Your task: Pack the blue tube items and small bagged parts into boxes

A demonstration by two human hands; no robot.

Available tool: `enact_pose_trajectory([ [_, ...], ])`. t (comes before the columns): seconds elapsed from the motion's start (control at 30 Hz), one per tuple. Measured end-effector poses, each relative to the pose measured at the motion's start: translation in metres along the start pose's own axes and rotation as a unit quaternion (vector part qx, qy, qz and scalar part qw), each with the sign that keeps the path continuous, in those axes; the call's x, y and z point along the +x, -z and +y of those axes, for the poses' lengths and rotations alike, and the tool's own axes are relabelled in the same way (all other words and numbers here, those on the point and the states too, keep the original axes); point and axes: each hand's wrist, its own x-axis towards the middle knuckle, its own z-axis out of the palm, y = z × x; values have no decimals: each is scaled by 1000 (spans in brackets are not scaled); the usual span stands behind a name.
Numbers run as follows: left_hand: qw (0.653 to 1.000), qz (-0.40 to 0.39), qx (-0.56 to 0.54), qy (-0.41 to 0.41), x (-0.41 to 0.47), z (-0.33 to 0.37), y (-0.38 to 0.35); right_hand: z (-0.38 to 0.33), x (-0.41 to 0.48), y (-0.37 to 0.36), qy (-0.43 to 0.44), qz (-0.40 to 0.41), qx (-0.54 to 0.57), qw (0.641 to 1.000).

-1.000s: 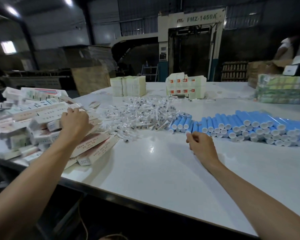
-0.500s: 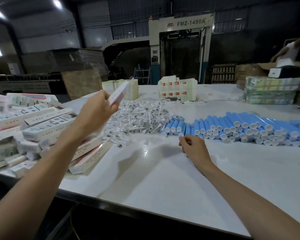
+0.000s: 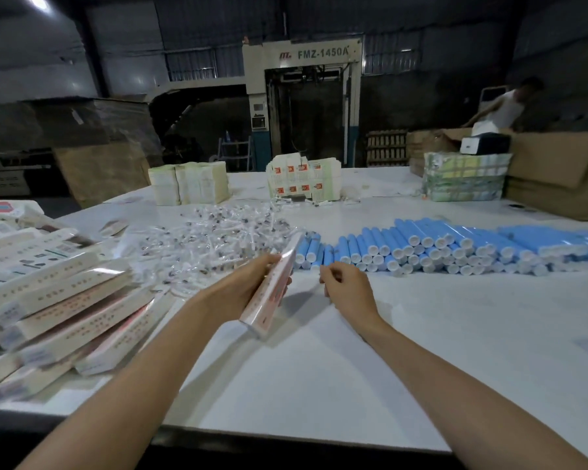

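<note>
I am bringing the box (image 3: pixel 273 289), gripped in my left hand (image 3: pixel 246 288), down from above the bagged parts (image 3: pixel 211 239) toward my loosely curled, empty right hand (image 3: pixel 348 290) by the blue tubes (image 3: pixel 421 245); it is looking long, white, red-printed.

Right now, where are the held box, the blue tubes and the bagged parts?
held box (image 3: pixel 266 308), head view, its long printed side.
blue tubes (image 3: pixel 418 239), head view, a tube in mid-stack.
bagged parts (image 3: pixel 218 232), head view, middle of the heap.
</note>
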Motion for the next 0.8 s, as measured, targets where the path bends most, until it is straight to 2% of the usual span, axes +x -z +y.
enact_pose_trajectory([
  [0.1, 995, -40, -87, -8, 11, -17, -6, 0, 25, 15, -1, 53, -97, 994],
  [0.27, 999, 14, -45, -11, 21, -35, -6, 10, 87, 45, 6, 105, -272, 956],
  [0.43, 991, 5, -125, -40, 22, -39, -7, 21, 128, 41, 2, 37, -458, 888],
  [0.63, 960, -21, -276, -47, 21, -42, -10, 35, 136, 20, 5, 23, -571, 821],
  [0.73, 954, -48, -291, -59, 19, -40, -12, 32, 134, 17, -3, 23, -598, 801],
  [0.8, 957, -55, -274, -72, 18, -39, -14, 27, 134, 19, -12, 21, -598, 801],
])
